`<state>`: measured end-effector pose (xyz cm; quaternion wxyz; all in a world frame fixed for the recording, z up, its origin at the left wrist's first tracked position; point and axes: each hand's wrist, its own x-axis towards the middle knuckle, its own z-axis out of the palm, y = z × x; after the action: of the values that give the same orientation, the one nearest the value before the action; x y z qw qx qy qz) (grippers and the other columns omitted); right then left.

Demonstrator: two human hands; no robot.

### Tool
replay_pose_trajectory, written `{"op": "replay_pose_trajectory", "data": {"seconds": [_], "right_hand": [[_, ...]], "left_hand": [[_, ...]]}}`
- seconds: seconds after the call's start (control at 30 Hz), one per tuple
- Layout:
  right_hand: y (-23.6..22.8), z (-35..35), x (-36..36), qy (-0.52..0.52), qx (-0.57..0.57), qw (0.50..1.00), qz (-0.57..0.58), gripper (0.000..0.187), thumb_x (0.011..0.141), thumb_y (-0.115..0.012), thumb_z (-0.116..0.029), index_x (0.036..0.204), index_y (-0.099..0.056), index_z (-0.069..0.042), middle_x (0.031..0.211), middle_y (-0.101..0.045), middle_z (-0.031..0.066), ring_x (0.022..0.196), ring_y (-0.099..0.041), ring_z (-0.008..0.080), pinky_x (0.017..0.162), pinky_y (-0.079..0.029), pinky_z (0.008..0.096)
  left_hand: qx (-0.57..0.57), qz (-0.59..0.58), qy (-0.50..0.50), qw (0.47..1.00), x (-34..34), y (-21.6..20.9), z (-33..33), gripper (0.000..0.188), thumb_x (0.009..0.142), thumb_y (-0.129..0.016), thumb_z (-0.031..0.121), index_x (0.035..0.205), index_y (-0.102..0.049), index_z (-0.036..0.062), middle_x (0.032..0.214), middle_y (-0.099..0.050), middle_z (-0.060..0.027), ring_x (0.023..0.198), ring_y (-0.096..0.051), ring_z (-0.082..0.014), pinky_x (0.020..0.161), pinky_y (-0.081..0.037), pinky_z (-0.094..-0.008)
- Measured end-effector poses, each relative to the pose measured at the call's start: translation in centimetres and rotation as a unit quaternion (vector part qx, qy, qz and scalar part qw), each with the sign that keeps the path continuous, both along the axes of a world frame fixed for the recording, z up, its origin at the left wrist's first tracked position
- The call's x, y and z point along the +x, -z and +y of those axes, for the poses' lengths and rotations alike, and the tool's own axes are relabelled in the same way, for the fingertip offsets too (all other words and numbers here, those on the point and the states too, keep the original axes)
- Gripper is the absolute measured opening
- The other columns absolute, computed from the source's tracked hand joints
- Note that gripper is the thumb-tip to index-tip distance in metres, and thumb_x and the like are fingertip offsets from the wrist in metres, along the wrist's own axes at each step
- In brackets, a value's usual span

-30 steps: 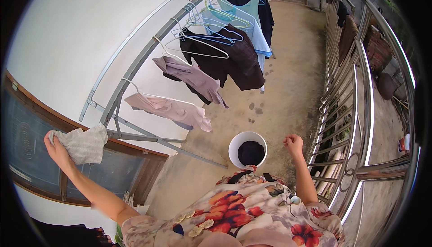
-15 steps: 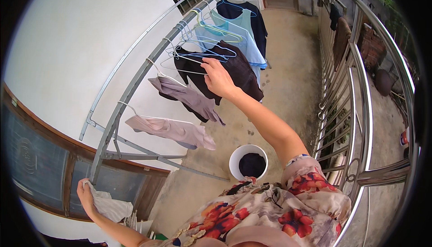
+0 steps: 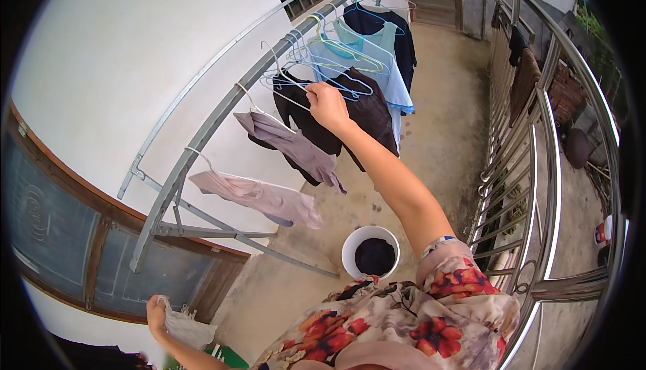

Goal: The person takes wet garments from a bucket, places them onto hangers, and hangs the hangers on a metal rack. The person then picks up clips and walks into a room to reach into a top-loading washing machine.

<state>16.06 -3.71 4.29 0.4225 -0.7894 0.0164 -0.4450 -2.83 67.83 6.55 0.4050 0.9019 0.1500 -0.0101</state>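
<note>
Clasping a rumpled off-white garment (image 3: 192, 329) in the left hand (image 3: 156, 313), low down between seven and eight o'clock, cloth bunched at the fingers and trailing loose, not yet on a hanger. Next outward, upright on the floor at five o'clock: a white bucket (image 3: 349, 254) with a heap of black laundry (image 3: 375, 257) inside, likewise unhung; cannot tell how many pieces. Judging by that, fairly well along, with the garment in hand and the bucket's contents left over. Farther out, already draped on hangers along the grey metal rail (image 3: 167, 198): a pale pink garment (image 3: 256, 198) at eight o'clock, then a mauve garment (image 3: 296, 146) at ten. Gripping a white hanger (image 3: 291, 83) in the right hand (image 3: 328, 106) at twelve o'clock, fingers curled over one end, hook up by the rail; cannot tell whether clear of it, but bearing no visible garment. Close behind, between one and two o'clock, already hung: a very dark garment (image 3: 373, 117), overlapped by seemingly bare blue hangers (image 3: 367, 92). Farthest, toward one o'clock, also hung: a light blue top (image 3: 387, 70), then a navy top (image 3: 405, 47).
</note>
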Motion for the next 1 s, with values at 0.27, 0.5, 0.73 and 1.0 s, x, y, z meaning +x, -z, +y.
{"op": "replay_pose_trajectory", "data": {"seconds": [0.27, 0.5, 0.73, 1.0], "right_hand": [[5.4, 2.4, -16.2, -0.233, 0.335, 0.91, 0.073, 0.069, 0.077, -0.077, -0.013, 0.134, -0.041, -0.001, 0.066, -0.054, -0.0019, 0.059, -0.049, 0.0039, 0.06, -0.042, 0.0206], [2.1, 5.2, -21.7, -0.151, 0.195, 0.961, -0.128, 0.026, 0.1, -0.051, -0.016, 0.106, -0.067, 0.004, 0.062, -0.054, -0.0032, 0.052, -0.038, 0.0021, 0.048, -0.032, 0.0219], [-6.3, 15.3, -18.5, -0.593, 0.289, 0.751, 0.023, 0.027, 0.098, -0.05, -0.017, 0.083, -0.064, 0.001, 0.053, -0.049, -0.0007, 0.047, -0.041, 0.0039, 0.044, -0.032, 0.0235], [-14.4, 29.7, -16.3, -0.721, 0.411, 0.513, 0.218, 0.03, 0.095, -0.051, -0.023, 0.095, -0.059, 0.005, 0.05, -0.047, 0.0028, 0.037, -0.037, 0.0094, 0.036, -0.03, 0.0268]], "left_hand": [[-0.024, -0.037, -0.044, 0.998, 1.0, 3.0, 0.8, 0.017, 0.092, -0.048, 0.008, 0.092, -0.064, 0.0016, 0.078, -0.06, -0.0018, 0.07, -0.052, -0.0116, 0.067, -0.042, -0.0274], [0.035, -0.068, -0.048, 0.996, 2.9, 4.5, 2.5, 0.026, 0.094, -0.049, 0.012, 0.112, -0.058, -0.0044, 0.1, -0.063, -0.0075, 0.088, -0.056, -0.0152, 0.079, -0.045, -0.0292], [-0.013, -0.275, -0.138, 0.951, 5.5, 0.3, 3.1, 0.044, 0.099, -0.047, 0.02, 0.131, -0.046, -0.0103, 0.124, -0.058, -0.0187, 0.112, -0.055, -0.0228, 0.096, -0.041, -0.0328], [0.068, -0.375, -0.207, 0.901, 5.1, -9.8, 6.2, 0.041, 0.096, -0.052, 0.03, 0.116, -0.058, -0.0052, 0.105, -0.065, -0.014, 0.09, -0.064, -0.025, 0.077, -0.051, -0.0368]]}}
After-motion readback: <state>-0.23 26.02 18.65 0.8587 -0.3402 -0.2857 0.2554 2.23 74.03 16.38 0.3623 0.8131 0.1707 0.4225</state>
